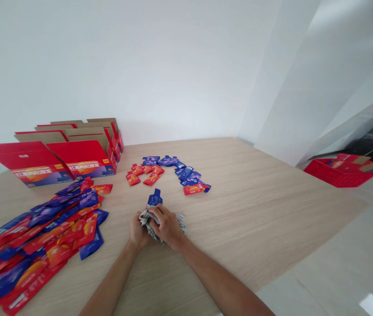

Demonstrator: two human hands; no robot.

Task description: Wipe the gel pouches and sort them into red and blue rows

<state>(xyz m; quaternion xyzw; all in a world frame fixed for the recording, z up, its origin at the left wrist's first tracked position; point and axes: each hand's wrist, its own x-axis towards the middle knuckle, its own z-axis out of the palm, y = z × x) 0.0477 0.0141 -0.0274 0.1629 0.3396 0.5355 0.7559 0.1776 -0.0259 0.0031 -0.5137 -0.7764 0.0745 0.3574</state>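
In front of me, a blue sachet (155,198) with a narrow neck points away from me, its lower part hidden under a crumpled grey striped cloth (182,223). My left hand (139,231) is closed round the sachet's near end on the left, its fingers mostly hidden by the cloth. My right hand (167,226) is shut on the cloth and presses it over the sachet. Beyond my hands, several red sachets (151,178) and blue sachets (186,173) lie in a loose arc on the table.
A large pile of red and blue sachets (57,232) covers the table's left side. Behind it stand several open red boxes (87,158) with raised flaps. A white wall (173,66) borders the wooden table (255,210). Another red box (341,171) is beyond the right edge.
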